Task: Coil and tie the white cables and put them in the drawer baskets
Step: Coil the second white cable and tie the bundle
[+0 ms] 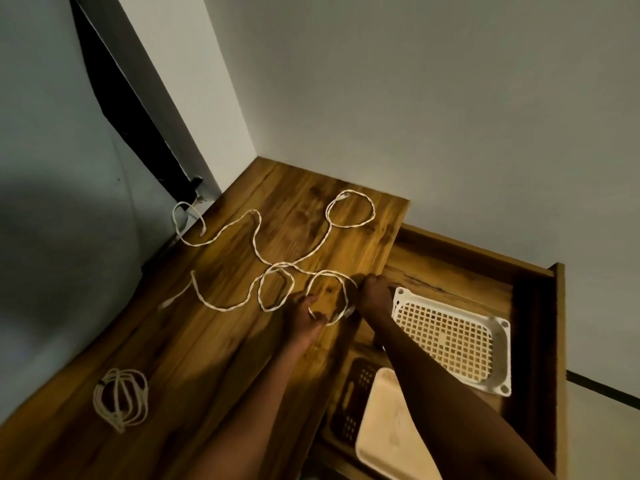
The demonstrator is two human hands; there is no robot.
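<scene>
Long white braided cable (256,237) sprawled in loops across wooden tabletop (214,341), centre frame. Nearest loop pinched by left hand (304,315) and gripped by right hand (375,292). Tied white coil (121,398) lower left. Open wooden drawer (533,306) (right side) holding white perforated plastic basket (450,341), nothing visible inside.

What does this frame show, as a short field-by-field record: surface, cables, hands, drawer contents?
surface: wooden tabletop, set in a wall corner
loose cable: long white cable sprawled in loops across the tabletop
loop being formed: loop held between both hands
left hand: pinches the near side of the loop
right hand: grips the loop's far side at the table edge
finished coil: tied white bundle at near left
drawer: open, right of the tabletop
drawer contents: white lattice basket, dark basket, cream tray; no cable visible in the baskets
</scene>
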